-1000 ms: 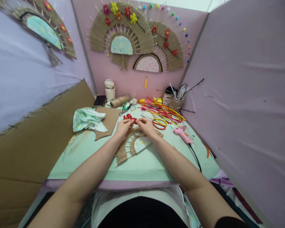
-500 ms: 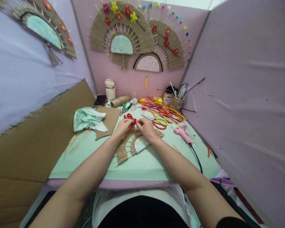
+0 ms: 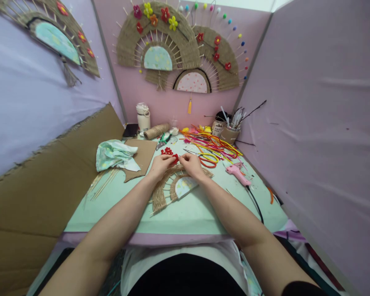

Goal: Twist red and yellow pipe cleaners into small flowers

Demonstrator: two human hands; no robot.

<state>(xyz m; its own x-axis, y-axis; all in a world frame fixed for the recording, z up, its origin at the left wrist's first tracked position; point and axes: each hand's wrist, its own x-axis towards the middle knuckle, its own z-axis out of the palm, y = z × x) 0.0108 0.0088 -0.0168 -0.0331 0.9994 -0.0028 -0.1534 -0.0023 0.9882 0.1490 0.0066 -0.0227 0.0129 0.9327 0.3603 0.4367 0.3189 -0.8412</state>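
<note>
My left hand [image 3: 161, 165] pinches a small red looped piece [image 3: 175, 158] above the far edge of a woven twine fan [image 3: 159, 196]. Close by on the right, the fingers of my right hand [image 3: 191, 163] are pressed together near the red piece; whether they grip part of it is too small to tell. More red looped pieces [image 3: 167, 151] lie on the table just beyond my left hand. The fan rests tilted under both hands, its pale patterned half-circle [image 3: 184, 186] facing up.
Scissors [image 3: 208, 158] and colored pipe cleaners [image 3: 216, 144] lie right of my hands, with a pink glue gun [image 3: 239, 174] farther right. On the left are a patterned cloth [image 3: 115, 154], cardboard [image 3: 143, 154] and thin sticks [image 3: 106, 184]. A bottle [image 3: 143, 117] stands at the back.
My right hand has shifted slightly right, and the gap between the hands is a little wider. The red piece at my left fingertips shows more clearly, apart from the other red pieces.
</note>
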